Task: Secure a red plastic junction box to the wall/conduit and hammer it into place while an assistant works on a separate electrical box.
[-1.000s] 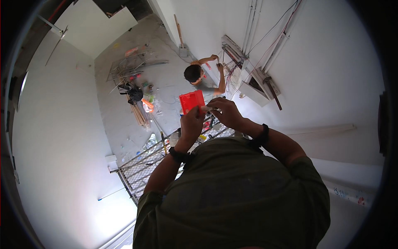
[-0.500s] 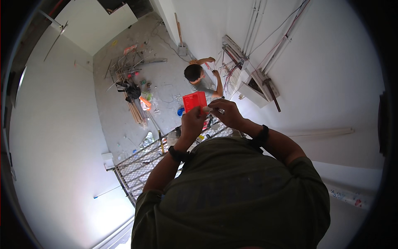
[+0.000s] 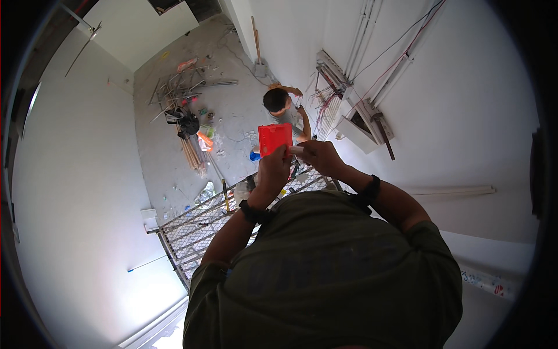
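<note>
A red plastic box (image 3: 275, 136) is gripped at its lower part by my left hand (image 3: 274, 170), whose fingers are closed on it. Just right of the box, my right hand (image 3: 318, 156) pinches a short pale, tube-like piece (image 3: 295, 150), which lies against the box's lower right edge. My fingertips partly hide both things.
Below me are a metal mesh platform (image 3: 180, 238) and a concrete floor with piled rods (image 3: 192, 84), a black bag (image 3: 181, 121) and litter. A co-worker (image 3: 276, 100) works beside a wall-mounted wiring box (image 3: 363, 128) with loose cables (image 3: 325, 107). A broom-like tool (image 3: 256, 41) leans on the wall.
The red box has moved slightly up and right with my left hand. My right hand still holds the pale piece at it. The co-worker's arms have come slightly lower.
</note>
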Demonstrator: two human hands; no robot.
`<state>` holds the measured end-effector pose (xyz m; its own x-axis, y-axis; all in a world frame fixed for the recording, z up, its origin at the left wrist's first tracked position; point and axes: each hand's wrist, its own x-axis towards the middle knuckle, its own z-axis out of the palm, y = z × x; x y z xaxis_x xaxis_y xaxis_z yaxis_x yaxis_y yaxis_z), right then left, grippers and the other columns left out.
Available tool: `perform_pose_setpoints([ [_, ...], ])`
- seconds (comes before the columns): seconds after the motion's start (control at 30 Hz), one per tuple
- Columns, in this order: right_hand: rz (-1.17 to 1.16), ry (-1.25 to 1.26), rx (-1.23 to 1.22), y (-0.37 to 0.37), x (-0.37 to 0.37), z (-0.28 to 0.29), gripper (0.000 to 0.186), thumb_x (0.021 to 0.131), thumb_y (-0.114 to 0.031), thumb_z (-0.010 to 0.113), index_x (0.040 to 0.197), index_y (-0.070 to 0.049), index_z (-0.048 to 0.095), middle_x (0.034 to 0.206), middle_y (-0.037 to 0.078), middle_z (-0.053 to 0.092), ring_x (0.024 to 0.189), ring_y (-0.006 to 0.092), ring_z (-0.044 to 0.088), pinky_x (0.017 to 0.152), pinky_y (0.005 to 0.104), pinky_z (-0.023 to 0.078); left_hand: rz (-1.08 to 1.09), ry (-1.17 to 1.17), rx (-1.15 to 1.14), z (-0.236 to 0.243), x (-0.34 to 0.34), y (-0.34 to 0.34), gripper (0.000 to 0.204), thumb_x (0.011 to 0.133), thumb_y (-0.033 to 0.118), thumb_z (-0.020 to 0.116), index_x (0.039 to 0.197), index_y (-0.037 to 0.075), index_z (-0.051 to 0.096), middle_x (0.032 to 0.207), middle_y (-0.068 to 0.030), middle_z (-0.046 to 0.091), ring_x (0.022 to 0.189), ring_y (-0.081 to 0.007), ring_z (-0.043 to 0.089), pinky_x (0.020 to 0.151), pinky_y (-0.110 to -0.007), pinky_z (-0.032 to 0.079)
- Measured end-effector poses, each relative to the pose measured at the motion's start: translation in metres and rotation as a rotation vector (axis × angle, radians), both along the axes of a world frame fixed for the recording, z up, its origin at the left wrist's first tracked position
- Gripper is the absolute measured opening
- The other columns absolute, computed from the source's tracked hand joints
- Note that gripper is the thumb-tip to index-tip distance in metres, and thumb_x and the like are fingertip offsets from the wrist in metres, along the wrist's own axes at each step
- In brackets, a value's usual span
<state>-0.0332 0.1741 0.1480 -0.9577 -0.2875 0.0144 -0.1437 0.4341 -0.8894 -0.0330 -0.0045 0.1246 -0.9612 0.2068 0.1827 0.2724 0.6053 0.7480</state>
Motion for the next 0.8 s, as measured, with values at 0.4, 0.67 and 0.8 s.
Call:
perform_pose_setpoints([
  [0.4, -0.131, -0.070, 0.000, 0.003, 0.010, -0.024, 0.029, 0.082, -0.027, 0.067, 0.095, -0.001, 0.067, 0.068, 0.011, 0.064, 0.059, 0.0176, 0.063, 0.056, 0.0316, 0.048, -0.055, 0.017, -0.001, -0.001, 0.006, 0.007, 0.017, 0.079, 0.012, 0.065, 0.093, 0.004, 0.058, 0.076, -0.0184, 0.064, 0.072, -0.0352, 0.064, 0.059, -0.040, 0.049],
  [0.67, 0.067, 0.584, 0.224, 0.012, 0.012, -0.033, 0.022, 0.078, -0.008, 0.064, 0.100, -0.008, 0.065, 0.077, 0.012, 0.065, 0.069, 0.0278, 0.063, 0.061, 0.0371, 0.050, -0.067, -0.027, -0.028, -0.008, 0.007, 0.007, 0.019, 0.083, 0.021, 0.063, 0.085, 0.002, 0.061, 0.072, -0.0184, 0.063, 0.070, -0.0353, 0.063, 0.056, -0.040, 0.048],
  [0.8, 0.057, 0.440, 0.174, 0.011, 0.016, -0.032, 0.014, 0.082, -0.012, 0.061, 0.094, -0.005, 0.064, 0.073, 0.015, 0.063, 0.069, 0.0300, 0.063, 0.061, 0.0397, 0.049, -0.071, -0.022, 0.007, -0.017, 0.008, 0.007, 0.017, 0.081, 0.019, 0.064, 0.083, 0.002, 0.060, 0.070, -0.0193, 0.063, 0.068, -0.0375, 0.063, 0.056, -0.044, 0.048],
])
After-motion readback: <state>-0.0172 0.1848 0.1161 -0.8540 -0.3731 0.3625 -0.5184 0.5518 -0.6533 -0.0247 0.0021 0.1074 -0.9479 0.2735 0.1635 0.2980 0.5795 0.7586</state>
